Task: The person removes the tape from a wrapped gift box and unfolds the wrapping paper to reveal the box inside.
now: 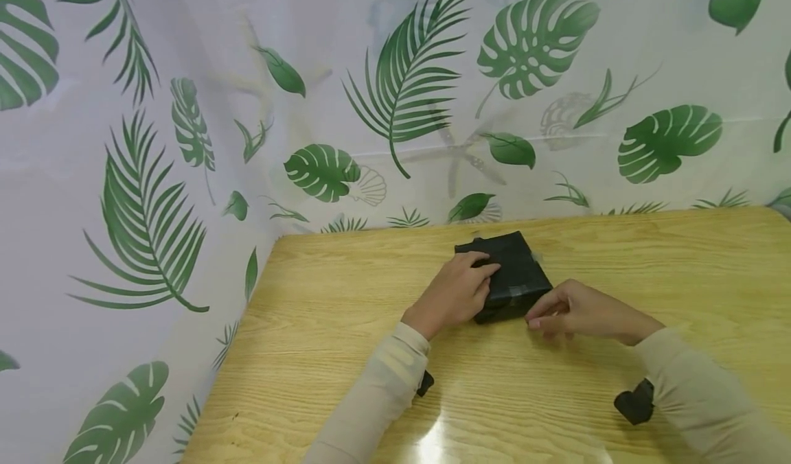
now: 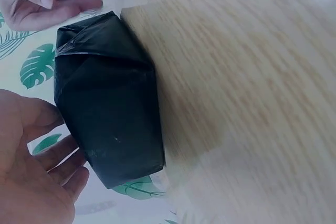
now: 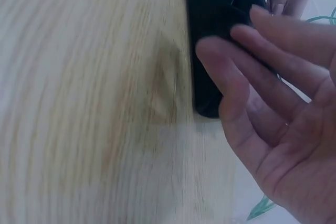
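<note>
A box wrapped in black paper (image 1: 509,268) lies on the wooden table, with bits of clear tape on its top and edges. My left hand (image 1: 454,289) rests on the left part of its top, the index finger pointing across it. In the left wrist view, folded flaps show at one end of the box (image 2: 113,114), and the left fingers (image 2: 68,153) touch its upper edge. At the front right corner is my right hand (image 1: 571,313), fingers loosely bent and thumb near the fingertips. The right wrist view shows no object between the right fingers (image 3: 226,69).
The wooden table (image 1: 334,292) reaches back to a white curtain (image 1: 309,100) printed with green leaves, which also hangs along the left side. Small black devices sit beneath both wrists, one by the right sleeve (image 1: 698,375).
</note>
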Action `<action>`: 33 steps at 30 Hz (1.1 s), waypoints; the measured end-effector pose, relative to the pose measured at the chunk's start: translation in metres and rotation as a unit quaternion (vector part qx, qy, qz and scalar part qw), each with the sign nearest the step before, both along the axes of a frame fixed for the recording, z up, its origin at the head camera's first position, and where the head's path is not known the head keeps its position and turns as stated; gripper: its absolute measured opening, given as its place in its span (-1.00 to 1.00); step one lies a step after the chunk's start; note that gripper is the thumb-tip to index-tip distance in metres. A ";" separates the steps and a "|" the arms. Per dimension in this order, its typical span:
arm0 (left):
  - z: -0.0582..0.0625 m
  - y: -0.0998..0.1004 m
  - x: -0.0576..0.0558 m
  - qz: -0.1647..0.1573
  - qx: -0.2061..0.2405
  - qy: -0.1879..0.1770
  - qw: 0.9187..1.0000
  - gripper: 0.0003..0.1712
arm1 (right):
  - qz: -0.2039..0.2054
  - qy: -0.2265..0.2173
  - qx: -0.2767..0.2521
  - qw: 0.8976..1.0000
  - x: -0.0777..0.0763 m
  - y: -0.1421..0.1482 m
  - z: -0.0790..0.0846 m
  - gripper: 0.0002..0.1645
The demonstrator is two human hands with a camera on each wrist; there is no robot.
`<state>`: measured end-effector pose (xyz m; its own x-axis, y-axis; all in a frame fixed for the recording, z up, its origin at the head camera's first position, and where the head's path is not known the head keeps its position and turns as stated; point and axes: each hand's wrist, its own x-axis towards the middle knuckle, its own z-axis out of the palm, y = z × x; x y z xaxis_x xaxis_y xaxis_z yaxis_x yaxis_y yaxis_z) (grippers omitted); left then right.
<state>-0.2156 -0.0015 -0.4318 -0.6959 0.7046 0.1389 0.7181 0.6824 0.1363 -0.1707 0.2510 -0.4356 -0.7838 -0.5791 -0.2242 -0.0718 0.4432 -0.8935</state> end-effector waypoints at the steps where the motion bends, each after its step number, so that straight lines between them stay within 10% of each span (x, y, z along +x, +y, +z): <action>1: 0.000 0.000 0.001 0.004 -0.002 0.002 1.000 -0.55 | -0.005 0.002 -0.004 1.000 0.000 -0.001 0.000 -0.60; 20: -0.002 -0.004 0.019 0.027 -0.049 0.074 0.996 -0.55 | -0.103 0.025 0.009 0.994 0.000 0.002 0.002 -0.49; 33: -0.004 0.002 0.026 0.034 -0.041 0.074 0.996 -0.54 | -0.161 0.041 0.057 0.984 -0.011 -0.011 -0.001 -0.09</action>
